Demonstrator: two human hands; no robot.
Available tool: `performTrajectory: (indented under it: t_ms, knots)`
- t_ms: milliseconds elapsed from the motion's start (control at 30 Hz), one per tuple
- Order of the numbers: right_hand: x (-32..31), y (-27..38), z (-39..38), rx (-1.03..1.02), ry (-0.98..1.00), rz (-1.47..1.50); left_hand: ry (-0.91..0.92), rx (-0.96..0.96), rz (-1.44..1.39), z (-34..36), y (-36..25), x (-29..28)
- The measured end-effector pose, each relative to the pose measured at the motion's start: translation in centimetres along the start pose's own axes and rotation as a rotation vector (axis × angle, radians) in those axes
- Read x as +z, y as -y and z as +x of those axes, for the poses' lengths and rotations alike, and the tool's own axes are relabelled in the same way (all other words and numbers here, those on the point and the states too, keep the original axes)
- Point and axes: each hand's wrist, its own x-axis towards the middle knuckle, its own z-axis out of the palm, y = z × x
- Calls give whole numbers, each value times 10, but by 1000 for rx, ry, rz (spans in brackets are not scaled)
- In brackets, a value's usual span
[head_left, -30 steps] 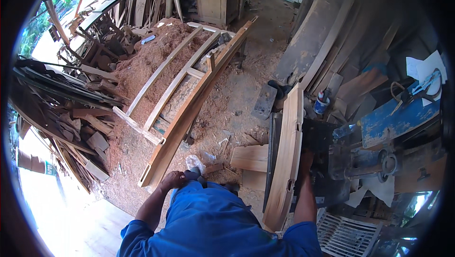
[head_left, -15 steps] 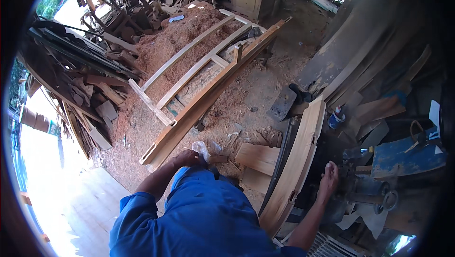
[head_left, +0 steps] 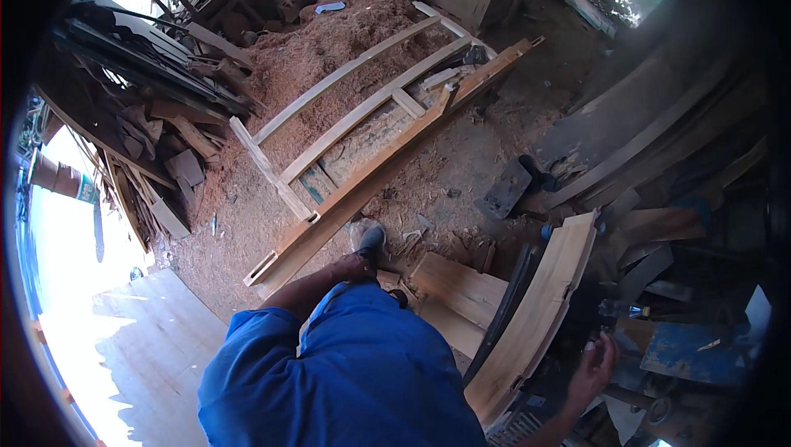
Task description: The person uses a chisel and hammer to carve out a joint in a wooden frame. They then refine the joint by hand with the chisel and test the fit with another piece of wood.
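I stand on a sawdust floor in a blue shirt. My right hand (head_left: 595, 367) hangs low on the right with its fingers spread and nothing in it. It is just right of a long curved pale wooden plank (head_left: 540, 311) that leans on edge against a dark upright piece (head_left: 504, 315). My left hand (head_left: 354, 268) is down by my hip, fingers curled; I cannot see whether it holds anything. A grey shoe (head_left: 372, 241) shows just beyond it.
A long wooden frame of curved rails (head_left: 362, 130) lies across a sawdust heap (head_left: 305, 51). Scrap timber (head_left: 156, 142) is piled at left. Short boards (head_left: 457, 286) lie by my feet. Planks (head_left: 651, 142) and blue machinery (head_left: 700, 356) crowd the right.
My right hand has come off the curved plank and now hangs open beside it. The view has swung left and down, and my left arm has dropped closer to my hip.
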Motion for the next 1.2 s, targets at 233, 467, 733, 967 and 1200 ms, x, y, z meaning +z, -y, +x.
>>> performTrajectory:
  t_ms: [233,467,733,967,1200]
  knots:
    - [58,70,28,85,58,-94,-125,10,-206,55,54,-77]
    - [62,120,29,217,-40,-390,-84,119,-247,79,96,-128]
    - [71,169,-14,374,-77,-172,49,95,-283,96,119,-143]
    - [165,151,-30,218,461,124,-33,181,-344,78,81,-93]
    - [343,93,-67,323,731,418,-157,164,-237,37,52,-81]
